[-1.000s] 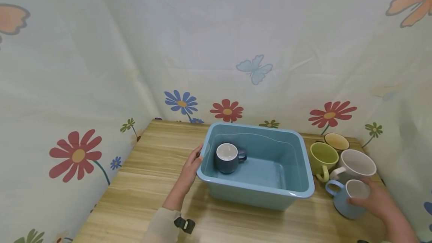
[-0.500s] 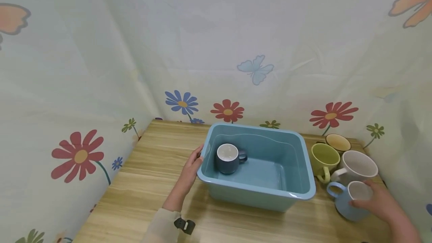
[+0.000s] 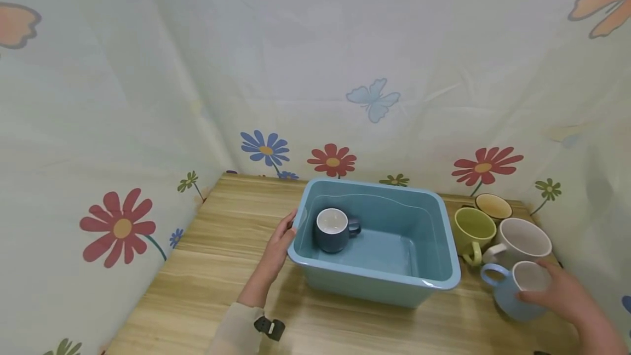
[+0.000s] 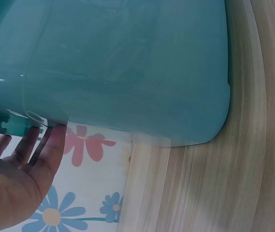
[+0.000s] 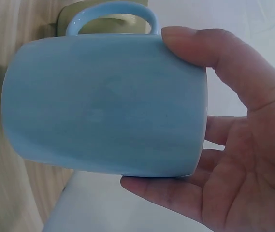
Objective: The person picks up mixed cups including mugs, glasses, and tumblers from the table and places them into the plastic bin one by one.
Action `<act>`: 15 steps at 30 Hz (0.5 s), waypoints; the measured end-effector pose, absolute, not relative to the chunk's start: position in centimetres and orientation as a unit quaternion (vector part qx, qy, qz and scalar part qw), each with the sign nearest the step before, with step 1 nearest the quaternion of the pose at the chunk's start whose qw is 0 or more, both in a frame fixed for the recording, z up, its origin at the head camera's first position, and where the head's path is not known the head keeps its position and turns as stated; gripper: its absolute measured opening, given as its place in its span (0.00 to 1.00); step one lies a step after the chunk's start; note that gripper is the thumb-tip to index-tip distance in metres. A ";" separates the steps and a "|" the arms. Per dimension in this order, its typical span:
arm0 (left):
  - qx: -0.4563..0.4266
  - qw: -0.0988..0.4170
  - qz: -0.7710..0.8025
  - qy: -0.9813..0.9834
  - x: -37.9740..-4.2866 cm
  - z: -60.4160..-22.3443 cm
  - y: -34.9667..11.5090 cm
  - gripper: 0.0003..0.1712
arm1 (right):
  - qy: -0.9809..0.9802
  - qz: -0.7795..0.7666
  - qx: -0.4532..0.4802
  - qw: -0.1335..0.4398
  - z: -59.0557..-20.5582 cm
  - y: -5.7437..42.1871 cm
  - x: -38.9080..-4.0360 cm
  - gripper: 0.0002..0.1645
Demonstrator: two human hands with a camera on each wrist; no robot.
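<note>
My right hand point(image 3: 559, 295) grips a light blue mug point(image 3: 515, 295) at its rim, thumb on the near side and fingers round the far side. In the right wrist view, the mug's handle point(image 5: 113, 10) points away from the palm. Whether its base touches the table cannot be told. My left hand point(image 3: 277, 245) rests against the outside of a blue plastic bin point(image 3: 365, 274) at its left rim. The left wrist view shows its fingertips touching the outer wall, fingers only slightly bent. Inside the bin, at its left end, a dark blue mug point(image 3: 332, 237) stands upright.
Behind the light blue mug stand a white mug point(image 3: 512, 256), a yellow-green mug point(image 3: 463, 237) and a mug with a tan inside point(image 3: 493, 206), close together. A wooden table point(image 3: 207, 267) bears everything. Flowered cloth point(image 3: 276, 59) hangs at the back and sides.
The light blue mug has shifted slightly to the right with my right hand. My left hand, the bin and the dark blue mug stay in place.
</note>
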State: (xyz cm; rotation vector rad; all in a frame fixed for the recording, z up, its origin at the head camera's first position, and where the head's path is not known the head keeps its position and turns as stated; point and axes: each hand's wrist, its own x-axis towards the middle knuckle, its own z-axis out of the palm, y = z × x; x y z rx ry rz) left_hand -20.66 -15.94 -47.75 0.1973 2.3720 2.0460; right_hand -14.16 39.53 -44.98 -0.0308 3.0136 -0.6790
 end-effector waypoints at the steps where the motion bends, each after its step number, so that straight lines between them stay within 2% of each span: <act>1: 0.062 0.002 0.652 0.756 -20.6 -47.8 -15.9 0.32 | 0.975 -0.218 -0.011 0.029 -44.8 39.5 -14.1 0.54; 15: 0.055 0.008 0.654 0.755 -20.6 -47.6 -15.9 0.32 | 0.976 -0.214 -0.030 0.024 -43.3 39.9 -14.7 0.50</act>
